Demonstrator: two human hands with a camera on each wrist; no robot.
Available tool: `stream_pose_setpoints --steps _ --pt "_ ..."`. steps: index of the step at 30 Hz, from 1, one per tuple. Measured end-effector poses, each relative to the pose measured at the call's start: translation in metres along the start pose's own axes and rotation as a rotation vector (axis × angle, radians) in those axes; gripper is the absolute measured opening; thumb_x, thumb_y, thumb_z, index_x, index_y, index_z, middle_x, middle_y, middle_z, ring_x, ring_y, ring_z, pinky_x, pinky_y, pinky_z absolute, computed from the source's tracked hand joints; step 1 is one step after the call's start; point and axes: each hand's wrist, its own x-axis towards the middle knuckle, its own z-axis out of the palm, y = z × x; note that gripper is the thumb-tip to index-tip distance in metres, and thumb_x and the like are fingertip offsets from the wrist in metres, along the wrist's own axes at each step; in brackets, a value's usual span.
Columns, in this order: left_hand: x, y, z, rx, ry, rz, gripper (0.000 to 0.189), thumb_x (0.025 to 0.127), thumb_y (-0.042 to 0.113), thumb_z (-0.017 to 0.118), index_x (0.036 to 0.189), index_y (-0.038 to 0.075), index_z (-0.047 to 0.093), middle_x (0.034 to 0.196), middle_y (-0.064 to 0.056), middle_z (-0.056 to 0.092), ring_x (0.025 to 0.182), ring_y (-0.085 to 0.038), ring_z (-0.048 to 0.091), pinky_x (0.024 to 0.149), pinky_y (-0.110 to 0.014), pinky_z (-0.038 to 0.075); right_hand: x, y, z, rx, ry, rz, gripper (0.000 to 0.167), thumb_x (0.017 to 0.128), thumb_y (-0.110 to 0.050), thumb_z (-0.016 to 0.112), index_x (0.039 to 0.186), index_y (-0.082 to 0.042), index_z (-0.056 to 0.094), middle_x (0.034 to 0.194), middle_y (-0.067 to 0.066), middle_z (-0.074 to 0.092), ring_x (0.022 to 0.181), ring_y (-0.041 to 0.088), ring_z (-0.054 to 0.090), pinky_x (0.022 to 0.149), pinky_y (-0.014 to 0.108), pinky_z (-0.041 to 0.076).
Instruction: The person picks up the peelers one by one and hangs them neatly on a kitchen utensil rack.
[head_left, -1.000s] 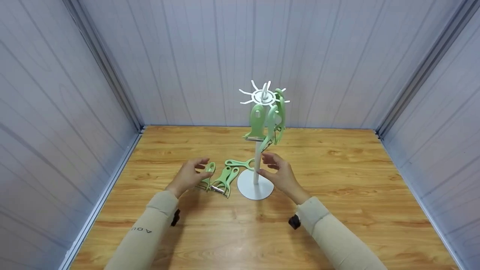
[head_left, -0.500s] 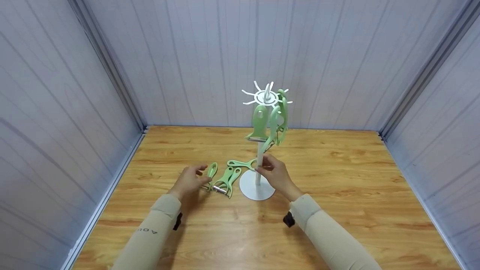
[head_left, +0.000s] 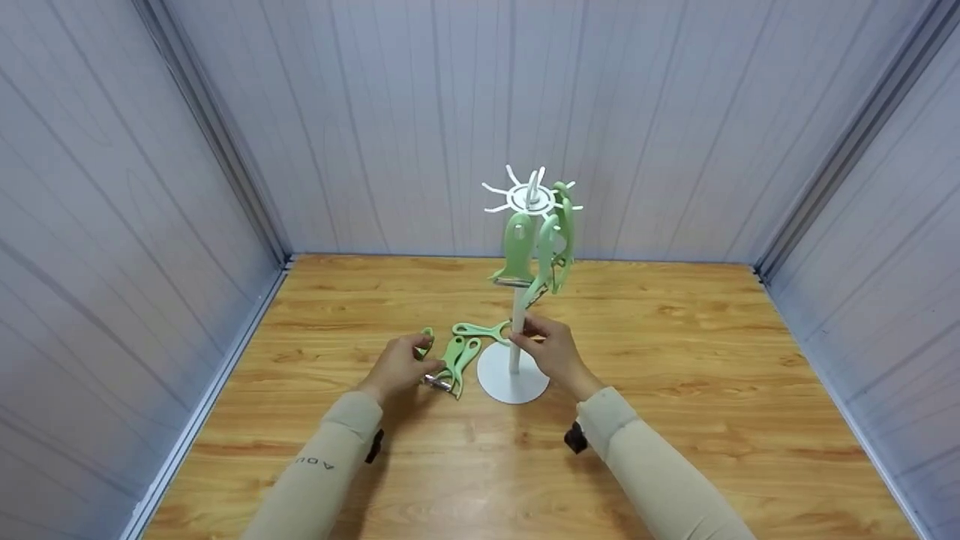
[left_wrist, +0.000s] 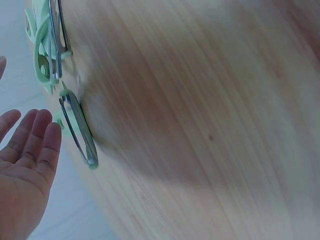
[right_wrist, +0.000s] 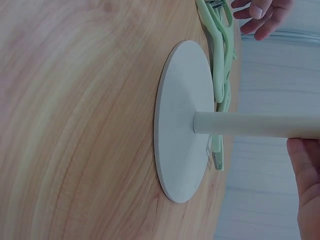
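Observation:
My right hand [head_left: 556, 355] holds the pole of a white stand [head_left: 493, 381], thumb and fingers at its lower half. The stand is upright on the table. Green peelers hang from hooks at its top, among them a front peeler [head_left: 517, 246] with its blade downward. Over the loose peelers on the left, my left hand [head_left: 400, 366] hovers with relaxed fingers and nothing in its grasp. In the left wrist view its fingertips are beside a single peeler [left_wrist: 82, 125], which the hand partly covers in the head view. Two overlapping peelers [head_left: 454, 358] lie just right of that hand.
Behind them, another peeler [head_left: 478, 329] lies flat, its head end by the stand's pole. Several white hooks [head_left: 495, 209] on the stand's top ring bear nothing. Panelled walls [head_left: 390, 135] enclose the wooden table [head_left: 675, 360] at the back and sides.
My right hand has closed in on the stand's pole and now grips it. My left hand has moved a little to the right, over the leftmost peeler.

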Motion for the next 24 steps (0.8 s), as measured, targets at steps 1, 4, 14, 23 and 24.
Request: stream_pose_setpoints --steps 1,4,14,23,24 --pt "0.0 0.001 0.001 0.003 -0.005 0.0 0.057 0.097 0.017 0.083 0.147 -0.003 0.064 0.143 -0.024 0.068 0.125 -0.037 0.068 0.108 -0.052 0.056 0.0 0.001 0.0 -0.004 0.0 -0.008 0.019 0.101 -0.007 0.076 0.119 0.0 0.079 0.107 0.019 0.08 0.098 0.022 0.076 0.085 0.027 0.064" --pt "0.002 0.004 0.005 0.019 -0.025 -0.01 0.056 0.098 0.02 0.084 0.147 -0.001 0.065 0.146 -0.023 0.067 0.128 -0.038 0.067 0.11 -0.054 0.056 0.001 0.002 -0.001 -0.007 -0.001 -0.024 0.017 0.101 -0.007 0.077 0.117 -0.001 0.079 0.105 0.019 0.08 0.097 0.02 0.077 0.085 0.027 0.064" --pt "0.011 0.009 0.023 0.084 -0.042 -0.052 0.065 0.096 0.03 0.086 0.148 -0.001 0.063 0.142 -0.022 0.07 0.13 -0.038 0.067 0.109 -0.054 0.057 0.0 0.002 -0.001 -0.023 -0.005 -0.008 0.016 0.101 -0.007 0.077 0.116 -0.002 0.08 0.106 0.017 0.08 0.097 0.022 0.075 0.084 0.027 0.064" --pt "0.017 0.01 0.032 0.14 -0.035 -0.036 0.052 0.094 0.026 0.089 0.132 -0.002 0.07 0.119 -0.014 0.075 0.098 -0.021 0.063 0.092 -0.042 0.057 0.001 0.005 -0.001 -0.007 -0.001 -0.035 0.016 0.1 -0.004 0.076 0.115 -0.002 0.08 0.104 0.019 0.08 0.095 0.021 0.076 0.081 0.023 0.063" --pt "0.017 0.01 0.032 0.139 -0.033 -0.038 0.051 0.093 0.025 0.089 0.131 -0.003 0.07 0.117 -0.014 0.075 0.096 -0.02 0.062 0.09 -0.041 0.056 0.001 0.005 0.0 -0.005 0.0 -0.042 0.015 0.1 -0.004 0.076 0.115 -0.002 0.08 0.104 0.019 0.08 0.095 0.021 0.076 0.08 0.022 0.062"
